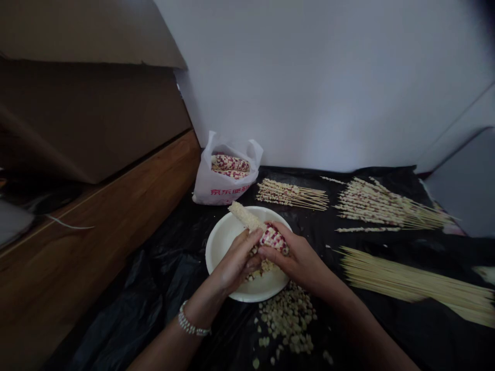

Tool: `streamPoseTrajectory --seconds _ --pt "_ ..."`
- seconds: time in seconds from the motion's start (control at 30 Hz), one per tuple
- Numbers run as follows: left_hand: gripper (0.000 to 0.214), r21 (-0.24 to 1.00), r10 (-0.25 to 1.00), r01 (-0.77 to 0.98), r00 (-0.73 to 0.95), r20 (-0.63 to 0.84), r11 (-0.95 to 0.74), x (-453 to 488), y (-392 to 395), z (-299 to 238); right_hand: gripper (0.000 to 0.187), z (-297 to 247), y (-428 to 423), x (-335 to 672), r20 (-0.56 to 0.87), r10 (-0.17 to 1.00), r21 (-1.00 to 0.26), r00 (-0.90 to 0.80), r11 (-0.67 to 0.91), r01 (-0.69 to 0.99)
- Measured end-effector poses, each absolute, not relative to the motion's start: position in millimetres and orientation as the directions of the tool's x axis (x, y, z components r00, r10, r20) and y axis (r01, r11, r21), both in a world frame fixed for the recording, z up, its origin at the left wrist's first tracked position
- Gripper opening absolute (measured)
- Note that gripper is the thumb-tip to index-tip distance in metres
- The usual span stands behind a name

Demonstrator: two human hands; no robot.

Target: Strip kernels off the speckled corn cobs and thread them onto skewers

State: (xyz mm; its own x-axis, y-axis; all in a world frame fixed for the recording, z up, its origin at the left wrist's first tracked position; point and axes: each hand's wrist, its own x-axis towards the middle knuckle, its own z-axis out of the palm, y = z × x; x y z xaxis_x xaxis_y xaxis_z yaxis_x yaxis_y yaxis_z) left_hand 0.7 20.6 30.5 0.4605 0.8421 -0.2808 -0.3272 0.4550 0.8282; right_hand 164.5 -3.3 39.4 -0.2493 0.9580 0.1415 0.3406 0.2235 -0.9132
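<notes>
Over a white bowl (pixel 212 250), my two hands close around a corn cob (pixel 274 239) with white and dark red kernels. Its far upper-left end (pixel 244 214) is stripped bare and pale, while kernels still cover the end near my right hand. My left hand (pixel 236 260) wraps the middle of the cob, thumb on top. At the other end my right hand (pixel 296 251) grips the kernel-covered part, with its thumb low and fingers above. Loose kernels (pixel 267 267) lie in the bowl beneath, partly hidden by my hands.
A white plastic bag (pixel 222 191) of corn cobs stands behind the bowl. Kernel-threaded skewers (pixel 377 203) lie in two groups at right, with bare sticks (pixel 410 281) nearer. Kernels (pixel 288 319) are piled on the black sheet (pixel 154 288). Cardboard (pixel 96 113) rises at left; a white wall stands behind.
</notes>
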Motion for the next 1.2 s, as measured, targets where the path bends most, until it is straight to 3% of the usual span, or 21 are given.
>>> streamPoseTrajectory --seconds 0.3,0.57,0.77,1.03,1.2 --pt "0.029 0.782 0.814 -0.389 0.527 -0.244 0.487 -6.2 23.8 29.9 0.048 39.0 -2.2 167.5 0.064 0.962 -0.956 -0.264 0.135 0.260" --pt "0.047 0.938 0.922 -0.231 0.348 -0.166 0.257 5.9 17.4 24.3 0.047 41.0 -4.6 164.4 0.069 0.960 -0.956 -0.273 0.142 0.256" --pt "0.047 0.983 0.968 -0.107 0.217 -0.126 0.152 5.3 17.9 20.5 0.048 40.7 -7.1 159.8 0.076 0.957 -0.945 -0.279 0.159 0.286" --pt "0.052 0.958 0.938 -0.154 0.291 -0.188 0.240 5.5 17.3 21.0 0.049 41.5 -6.8 163.4 0.078 0.954 -0.942 -0.291 0.166 0.293" --pt "0.051 0.982 0.958 -0.103 0.257 -0.127 0.158 7.0 17.3 24.8 0.046 41.3 -7.4 162.0 0.104 0.947 -0.922 -0.305 0.207 0.328"
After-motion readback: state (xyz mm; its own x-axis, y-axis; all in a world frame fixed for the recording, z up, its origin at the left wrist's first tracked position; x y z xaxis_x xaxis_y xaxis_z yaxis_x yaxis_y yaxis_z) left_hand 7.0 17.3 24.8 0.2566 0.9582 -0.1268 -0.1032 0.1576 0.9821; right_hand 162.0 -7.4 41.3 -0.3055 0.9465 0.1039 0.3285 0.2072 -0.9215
